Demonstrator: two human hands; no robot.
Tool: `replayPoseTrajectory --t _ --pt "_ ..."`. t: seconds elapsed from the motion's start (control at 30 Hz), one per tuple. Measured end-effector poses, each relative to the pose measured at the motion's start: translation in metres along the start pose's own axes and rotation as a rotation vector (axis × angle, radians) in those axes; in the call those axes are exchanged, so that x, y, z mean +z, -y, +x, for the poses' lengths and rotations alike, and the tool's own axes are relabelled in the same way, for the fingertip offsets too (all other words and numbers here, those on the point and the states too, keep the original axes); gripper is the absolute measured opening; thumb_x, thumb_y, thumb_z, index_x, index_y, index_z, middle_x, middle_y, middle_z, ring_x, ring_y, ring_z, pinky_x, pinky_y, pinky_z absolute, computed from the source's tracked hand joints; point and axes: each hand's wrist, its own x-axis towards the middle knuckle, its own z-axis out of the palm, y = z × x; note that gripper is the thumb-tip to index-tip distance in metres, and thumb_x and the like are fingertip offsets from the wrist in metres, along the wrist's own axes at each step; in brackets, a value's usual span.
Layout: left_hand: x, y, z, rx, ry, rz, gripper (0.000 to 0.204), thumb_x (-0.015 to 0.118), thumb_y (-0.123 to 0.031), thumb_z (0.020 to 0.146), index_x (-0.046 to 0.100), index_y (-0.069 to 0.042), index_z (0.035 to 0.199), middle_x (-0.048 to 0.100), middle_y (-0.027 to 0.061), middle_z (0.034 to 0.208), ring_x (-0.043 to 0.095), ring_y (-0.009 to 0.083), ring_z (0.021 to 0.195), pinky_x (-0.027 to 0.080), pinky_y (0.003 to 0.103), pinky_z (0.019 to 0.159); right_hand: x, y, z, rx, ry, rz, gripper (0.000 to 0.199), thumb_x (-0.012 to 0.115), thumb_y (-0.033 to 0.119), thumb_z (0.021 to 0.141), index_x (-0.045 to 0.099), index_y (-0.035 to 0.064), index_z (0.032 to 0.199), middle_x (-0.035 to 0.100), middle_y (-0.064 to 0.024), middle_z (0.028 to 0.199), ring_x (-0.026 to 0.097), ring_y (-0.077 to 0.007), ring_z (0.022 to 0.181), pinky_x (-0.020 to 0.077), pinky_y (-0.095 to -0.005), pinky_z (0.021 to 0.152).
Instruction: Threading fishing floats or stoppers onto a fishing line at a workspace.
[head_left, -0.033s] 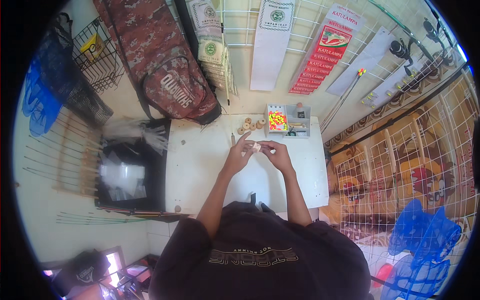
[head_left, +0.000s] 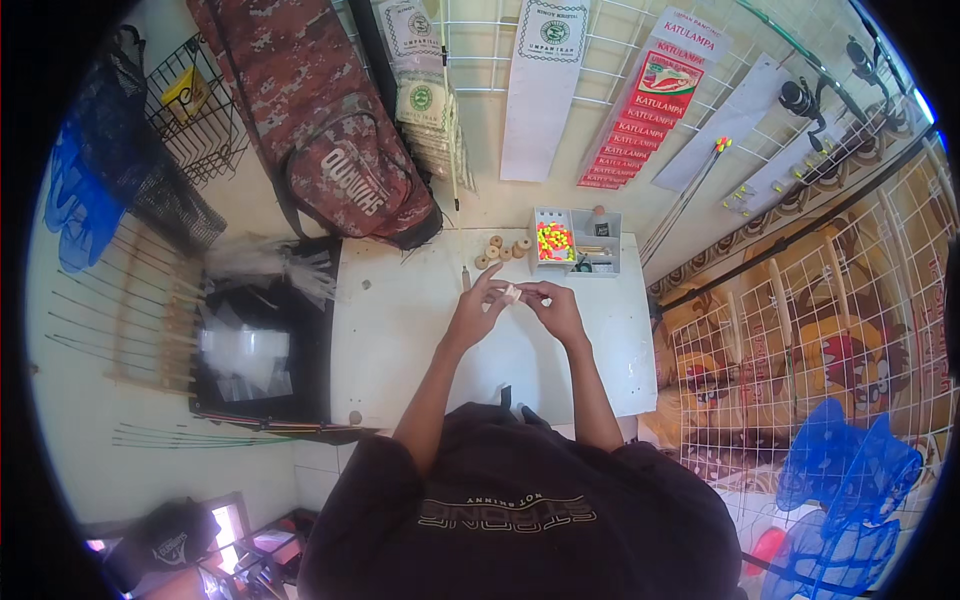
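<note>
Above the white table (head_left: 400, 330), my left hand (head_left: 476, 312) pinches a small pale piece (head_left: 512, 295), its index finger raised. My right hand (head_left: 556, 308) meets it from the other side, thumb and finger closed at the piece's edge. The piece is too small to name, and fingertips cover part of it. Just beyond my hands lie several small wooden rounds (head_left: 494, 252), some with a hole in the middle. A slim pen-like tool (head_left: 466, 280) lies to the left of my left hand.
Behind my right hand stands a grey compartment box (head_left: 611, 270) with bright yellow and orange beads (head_left: 556, 242) and a small bottle (head_left: 600, 224). A camouflage bag (head_left: 350, 180) leans at the back left. Packets (head_left: 640, 120) hang on the wall grid; blue nets (head_left: 840, 480) hang at right.
</note>
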Motion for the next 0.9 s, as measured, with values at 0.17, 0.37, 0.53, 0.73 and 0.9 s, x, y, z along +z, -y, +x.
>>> replayPoseTrajectory --t 0.17,0.37,0.53,0.73,0.9 --pt "-0.001 -0.002 0.005 0.036 0.037 0.032 0.041 0.061 -0.006 0.086 0.052 -0.004 0.126 0.064 0.0118 0.107 0.063 0.0178 0.093 0.05 0.029 0.078 0.002 -0.009 0.007 -0.127 -0.081 -0.044 0.015 0.063 0.004 0.083 0.069 0.0042 0.097 0.065 -0.0101 0.084 0.059 -0.0172 0.071 0.0474 -0.0289 0.068" --pt "-0.004 0.009 0.006 0.081 -0.058 -0.035 0.033 0.058 -0.002 0.087 0.056 -0.004 0.12 0.057 0.0122 0.116 0.061 0.0174 0.097 0.05 0.028 0.08 0.0 -0.004 0.009 -0.11 -0.147 -0.016 0.015 0.06 0.001 0.085 0.069 0.0033 0.097 0.062 -0.0063 0.082 0.058 -0.0134 0.073 0.0459 -0.0265 0.067" --pt "-0.006 0.007 0.006 0.004 -0.145 -0.12 0.033 0.058 0.0 0.086 0.055 -0.003 0.119 0.057 0.0097 0.114 0.062 0.0173 0.096 0.05 0.028 0.08 -0.007 -0.006 0.01 -0.084 -0.019 0.106 0.021 0.06 0.0 0.085 0.07 0.0054 0.102 0.06 -0.0053 0.078 0.058 -0.0128 0.069 0.0468 -0.0276 0.065" --pt "-0.002 -0.004 0.005 -0.063 -0.217 -0.226 0.03 0.057 -0.006 0.09 0.052 -0.001 0.119 0.06 0.0085 0.107 0.06 0.0133 0.093 0.049 0.026 0.079 -0.01 -0.036 0.011 -0.101 -0.141 -0.312 0.026 0.059 -0.003 0.081 0.071 0.0096 0.1 0.062 -0.0092 0.077 0.06 -0.0224 0.066 0.0485 -0.0295 0.066" --pt "-0.001 0.01 0.005 -0.011 -0.202 -0.225 0.028 0.058 -0.004 0.089 0.054 -0.001 0.117 0.062 0.0082 0.104 0.062 0.014 0.091 0.05 0.026 0.08 -0.01 -0.042 0.006 -0.033 -0.125 -0.348 0.031 0.06 0.001 0.079 0.067 0.0118 0.108 0.063 -0.0114 0.091 0.061 -0.0268 0.081 0.0501 -0.0348 0.072"
